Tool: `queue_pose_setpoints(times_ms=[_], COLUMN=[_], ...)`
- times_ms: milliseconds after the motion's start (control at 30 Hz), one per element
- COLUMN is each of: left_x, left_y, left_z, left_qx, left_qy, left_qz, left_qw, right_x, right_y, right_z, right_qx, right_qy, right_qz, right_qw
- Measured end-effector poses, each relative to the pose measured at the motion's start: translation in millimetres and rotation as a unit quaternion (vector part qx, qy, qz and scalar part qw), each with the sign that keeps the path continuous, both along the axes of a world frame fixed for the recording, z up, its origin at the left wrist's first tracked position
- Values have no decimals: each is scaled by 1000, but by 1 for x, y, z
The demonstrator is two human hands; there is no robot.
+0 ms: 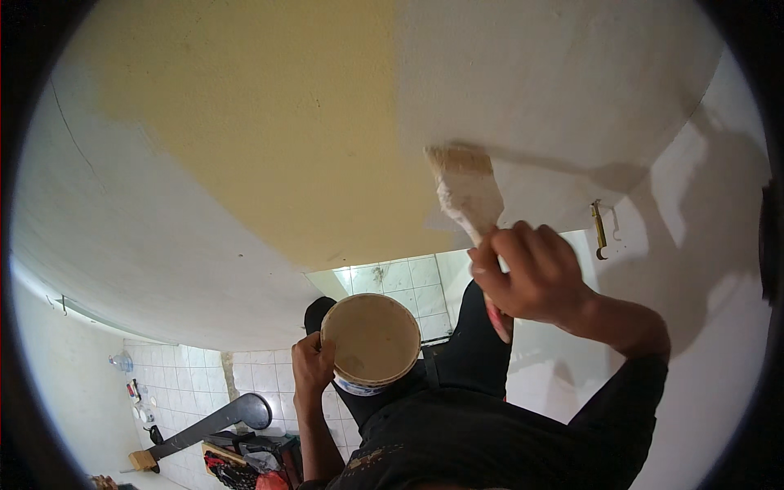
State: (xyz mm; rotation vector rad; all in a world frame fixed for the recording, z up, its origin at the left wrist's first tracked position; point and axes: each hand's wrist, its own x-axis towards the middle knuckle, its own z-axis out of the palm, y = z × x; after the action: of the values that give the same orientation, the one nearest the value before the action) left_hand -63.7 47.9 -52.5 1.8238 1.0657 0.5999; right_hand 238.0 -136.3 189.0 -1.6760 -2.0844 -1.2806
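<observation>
My right hand (531, 273) is closed round the handle of a wide paintbrush (469, 188), whose red handle end sticks out below the fist. Pale paint coats the brush head, and its bristles lie at or close to the wall, beside the border between a yellow area (286, 122) and a whitish-grey painted area (555, 73). Whether the bristles touch the wall I cannot tell. My left hand (312, 365) grips the side of a round paint bucket (371, 339) held before my body. Beige-white paint shows inside it, and smears mark its rim.
A brass-coloured hook latch (599, 231) hangs at the wall's lower right edge. White floor tiles (400, 282) show through an opening below the wall. At lower left are a dark beam-like object (208, 425), a pile of bags and cloth (253, 461) and a clear bottle (122, 361).
</observation>
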Motion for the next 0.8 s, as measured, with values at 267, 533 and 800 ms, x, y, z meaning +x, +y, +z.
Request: queue_pose_setpoints(times_ms=[267, 533, 800], left_x=[3, -2, 1], left_y=[-1, 2, -6], left_z=[4, -6, 7], left_qx=[-2, 15, -4], left_qy=[-2, 9, 8], left_qz=[2, -16, 2], left_qw=[1000, 1000, 1000], right_x=[28, 26, 13], right_y=[6, 7, 30], right_z=[-111, -134, -68], right_qx=[-164, -209, -289], right_qy=[-138, -23, 51], right_qz=[-15, 65, 98], right_qw=[977, 976, 951])
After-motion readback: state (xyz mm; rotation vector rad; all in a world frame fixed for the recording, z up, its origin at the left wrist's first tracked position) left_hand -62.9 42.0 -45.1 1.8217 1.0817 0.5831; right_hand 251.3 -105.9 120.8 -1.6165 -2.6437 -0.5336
